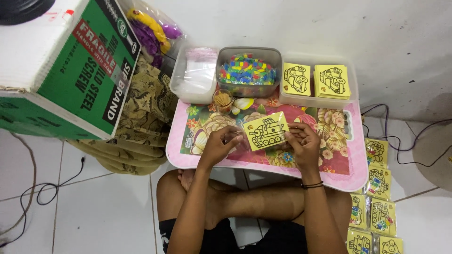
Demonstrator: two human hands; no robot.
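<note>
Both hands, left hand (217, 146) and right hand (301, 143), pinch a yellow tank card (266, 131) above the floral table (339, 167); seemingly mid-bagging; the sleeve's mouth needs steadying.

Left hand (217, 146) and right hand (301, 143) forward, fingers curled, forearms over crossed legs.

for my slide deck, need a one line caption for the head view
Both hands, left hand and right hand, hold a yellow tank card over a pink floral table.
</note>
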